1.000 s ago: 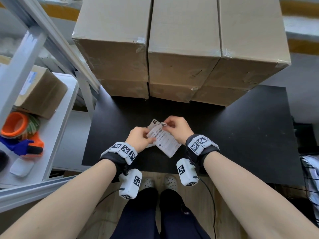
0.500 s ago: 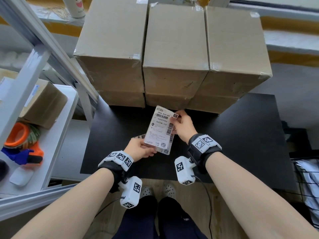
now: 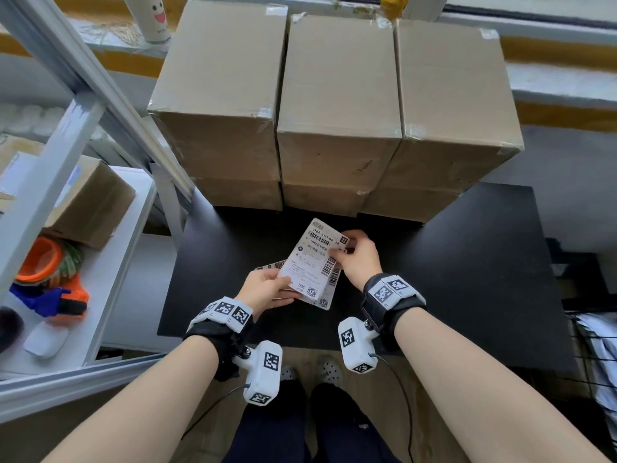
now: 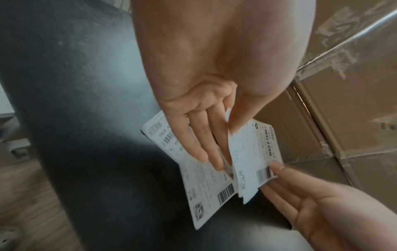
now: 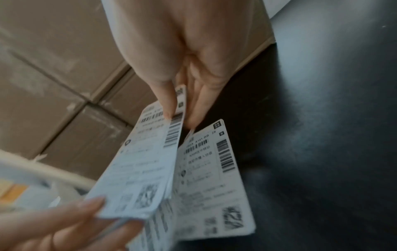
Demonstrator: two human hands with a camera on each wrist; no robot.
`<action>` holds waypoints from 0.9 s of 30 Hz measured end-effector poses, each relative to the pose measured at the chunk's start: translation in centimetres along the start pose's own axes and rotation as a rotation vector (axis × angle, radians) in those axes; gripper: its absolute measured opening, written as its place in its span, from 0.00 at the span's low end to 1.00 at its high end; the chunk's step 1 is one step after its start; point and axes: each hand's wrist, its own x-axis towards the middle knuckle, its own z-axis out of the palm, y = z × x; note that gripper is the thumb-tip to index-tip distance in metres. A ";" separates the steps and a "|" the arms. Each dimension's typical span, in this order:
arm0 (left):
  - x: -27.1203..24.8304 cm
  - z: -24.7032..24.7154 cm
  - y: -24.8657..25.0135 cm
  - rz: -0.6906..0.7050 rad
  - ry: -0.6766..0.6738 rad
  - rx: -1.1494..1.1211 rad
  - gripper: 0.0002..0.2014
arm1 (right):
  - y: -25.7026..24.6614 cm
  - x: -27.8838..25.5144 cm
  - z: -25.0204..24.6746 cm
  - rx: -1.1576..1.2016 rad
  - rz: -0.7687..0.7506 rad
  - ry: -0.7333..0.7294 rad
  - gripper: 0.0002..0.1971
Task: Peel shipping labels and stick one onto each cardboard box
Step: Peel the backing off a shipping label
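Observation:
Six plain cardboard boxes (image 3: pixel 337 78) stand in three stacks of two at the back of the black table (image 3: pixel 467 262); no label shows on their tops. Above the table's front my left hand (image 3: pixel 283 289) holds a small stack of white shipping labels (image 3: pixel 329 289) at its lower end, fingers beneath and thumb on top. My right hand (image 3: pixel 340 243) pinches the upper right corner of the top label (image 3: pixel 312 262). In the right wrist view the right hand (image 5: pixel 180 117) holds the top label (image 5: pixel 141 161) fanned away from the label beneath (image 5: pixel 210 169). The left wrist view shows my left hand (image 4: pixel 225 146) under the stack (image 4: pixel 199 178).
A white metal shelf rack (image 3: pixel 110 248) stands at the left with a small cardboard box (image 3: pixel 90 202), an orange tape roll (image 3: pixel 40 259) and a blue and orange tool (image 3: pixel 50 302). A cup with a smiling face (image 3: pixel 155 18) sits on the sill behind. A wire rack (image 3: pixel 597 345) is at the right.
My right hand has lifted the top label's far end up and away from the stack, toward the boxes. The head has tilted up, so more of the box tops shows.

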 end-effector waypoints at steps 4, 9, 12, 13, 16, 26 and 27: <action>0.3 0.3 -0.8 0.028 0.041 0.026 0.10 | 0.2 -1.6 0.7 -0.210 -0.171 -0.010 0.34; 0.1 0.9 -0.6 0.075 0.040 0.004 0.10 | 0.4 -3.2 1.3 -0.647 -0.535 -0.099 0.29; -0.1 1.0 -0.3 0.085 0.026 -0.025 0.11 | 0.2 -3.9 1.5 -0.607 -0.439 -0.319 0.27; -0.2 1.1 -0.1 0.079 0.021 -0.042 0.11 | 0.2 -4.0 1.6 -0.600 -0.418 -0.353 0.26; -0.4 1.4 0.3 0.042 0.019 -0.109 0.14 | 0.6 -4.2 1.6 -0.518 -0.411 -0.334 0.21; -0.8 1.7 0.1 0.017 -0.034 -0.112 0.16 | 1.5 -4.3 1.3 -0.324 -0.314 -0.310 0.17; -0.7 1.7 0.0 0.009 -0.038 -0.118 0.16 | 1.6 -4.3 1.2 -0.310 -0.308 -0.315 0.16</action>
